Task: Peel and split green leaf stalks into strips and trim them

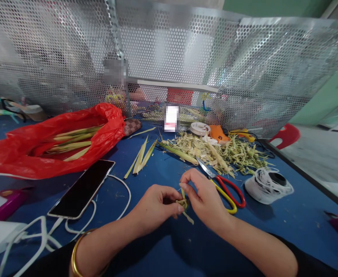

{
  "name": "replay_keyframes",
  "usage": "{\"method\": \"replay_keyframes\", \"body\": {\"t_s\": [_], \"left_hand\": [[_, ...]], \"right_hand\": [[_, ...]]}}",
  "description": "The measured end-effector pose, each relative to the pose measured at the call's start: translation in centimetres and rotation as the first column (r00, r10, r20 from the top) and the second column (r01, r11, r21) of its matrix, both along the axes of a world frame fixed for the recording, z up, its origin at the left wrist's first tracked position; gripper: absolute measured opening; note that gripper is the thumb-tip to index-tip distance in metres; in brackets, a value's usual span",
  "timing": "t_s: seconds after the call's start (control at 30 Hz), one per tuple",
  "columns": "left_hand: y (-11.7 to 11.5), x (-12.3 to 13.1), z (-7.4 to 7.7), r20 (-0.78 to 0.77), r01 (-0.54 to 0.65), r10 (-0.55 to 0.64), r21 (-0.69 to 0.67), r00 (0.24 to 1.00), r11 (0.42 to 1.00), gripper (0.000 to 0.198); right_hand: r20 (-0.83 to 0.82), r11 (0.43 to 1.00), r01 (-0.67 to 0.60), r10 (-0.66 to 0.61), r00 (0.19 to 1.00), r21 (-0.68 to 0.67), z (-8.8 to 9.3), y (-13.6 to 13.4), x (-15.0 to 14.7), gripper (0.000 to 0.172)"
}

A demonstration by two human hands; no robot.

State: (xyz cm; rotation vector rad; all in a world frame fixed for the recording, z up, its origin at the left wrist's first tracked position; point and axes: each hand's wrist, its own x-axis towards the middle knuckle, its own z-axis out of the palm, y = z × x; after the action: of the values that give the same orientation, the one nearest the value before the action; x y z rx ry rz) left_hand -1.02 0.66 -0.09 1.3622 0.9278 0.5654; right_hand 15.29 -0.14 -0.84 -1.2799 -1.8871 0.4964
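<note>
The left hand [154, 206] pinches a small folded leaf piece [184, 202] over the table [154, 171]; the right hand [205, 198] grips a strip [183, 192] rising from it. Steady now: firm left pinch, gentle even tension, as this leaf could well split. Fingers mask most folds; can't tell whether they're knotted. Beyond the mesh partition [169, 46], just blur.
</note>
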Motion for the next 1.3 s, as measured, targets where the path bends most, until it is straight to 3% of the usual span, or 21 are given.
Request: {"method": "replay_keyframes", "body": {"t_s": [0.1, 0.2, 0.33, 0.47, 0.7, 0.8, 1.0, 1.13, 1.3], "left_hand": [[0.1, 0.0, 0.1, 0.092, 0.074, -0.059, -0.170, 0.994, 0.983, 0.012], [-0.1, 0.0, 0.2, 0.112, 0.083, -0.059, -0.224, 0.992, 0.971, 0.020], [-0.3, 0.2, 0.0, 0.044, -0.011, 0.020, -0.198, 0.999, 0.980, 0.026], [-0.4, 0.3, -0.3, 0.024, 0.025, -0.022, -0.152, 0.999, 0.988, 0.022], [-0.7, 0.4, -1.2, -0.059, 0.059, -0.063, -0.066, 0.996, 0.996, 0.022], [-0.7, 0.6, -1.2, -0.034, -0.008, 0.005, -0.101, 0.999, 0.995, 0.021], [0.1, 0.3, -0.1, 0.077, -0.240, 0.260, -0.201, 0.963, 0.950, 0.023], [0.4, 0.1, 0.0, 0.075, -0.262, 0.281, -0.196, 0.957, 0.945, 0.025], [0.2, 0.2, -0.2, 0.020, -0.231, 0.237, -0.160, 0.971, 0.960, 0.021]], "right_hand": [[0.041, 0.998, -0.012, 0.015, 0.999, -0.058, -0.1, -0.1, -0.1, 0.011], [0.046, 0.997, -0.019, 0.022, 0.999, -0.075, -0.2, -0.2, -0.2, 0.010], [-0.040, 0.989, -0.056, 0.050, 0.998, -0.138, -0.2, 0.0, -0.4, 0.011], [-0.151, 0.956, -0.107, 0.067, 0.986, -0.274, -0.2, 0.0, -0.4, 0.015], [-0.089, 0.987, -0.001, -0.013, 0.996, -0.159, -0.5, -0.8, -1.1, 0.014], [-0.114, 0.982, 0.000, -0.022, 0.993, -0.191, -0.7, -0.3, -1.2, 0.013], [-0.378, 0.911, -0.122, -0.040, 0.925, -0.394, 0.3, 1.3, 0.2, 0.022], [-0.430, 0.850, -0.181, -0.057, 0.901, -0.494, 0.9, 1.1, 0.3, 0.020], [-0.400, 0.885, -0.113, -0.088, 0.912, -0.452, 0.0, 1.0, -0.1, 0.018]]}}
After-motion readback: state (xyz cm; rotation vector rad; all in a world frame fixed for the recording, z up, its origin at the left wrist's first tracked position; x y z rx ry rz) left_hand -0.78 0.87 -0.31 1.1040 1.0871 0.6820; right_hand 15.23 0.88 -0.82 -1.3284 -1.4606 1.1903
